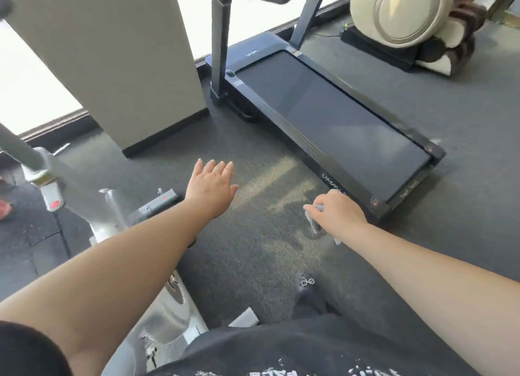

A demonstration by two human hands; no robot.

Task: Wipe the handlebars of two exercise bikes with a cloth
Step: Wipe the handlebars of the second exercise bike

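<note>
A dark treadmill (332, 122) lies ahead of you on the grey floor (253, 249), and a pale exercise bike frame (112, 221) stands at your left; its handlebars are out of view. Your left hand (211, 187) hangs open and empty, fingers spread. Your right hand (337, 212) is closed around a small grey cloth (313, 216), bunched with an end hanging below. It looks soft, light and limp, so keep it wadded in the palm for wiping.

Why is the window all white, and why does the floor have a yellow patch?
Head view: daylight overexposes the window, washing it white; it spills a pale patch onto the floor; the treadmill belt shows soft glare; the wide lens bends straight edges.
</note>
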